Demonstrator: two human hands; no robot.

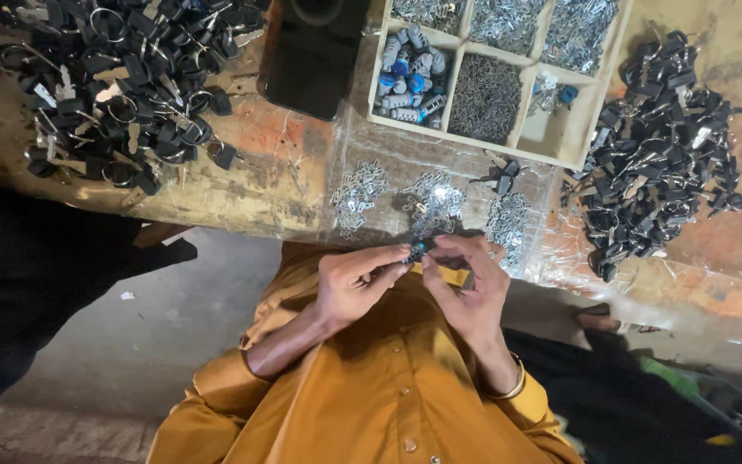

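Both hands meet just off the workbench's (242, 193) near edge, over the lap. The left hand (355, 283) and right hand (465, 288) pinch a small dark key part (418, 249) between closed fingertips. Small metal piles (433, 202) crowd that edge; the divided tray (560, 142) sits behind them, black key heaps (659, 146) toward the right.

Divided tray (573, 137) on the bench (259, 185) beyond both hands (418, 279), key heaps (118, 82) either side.
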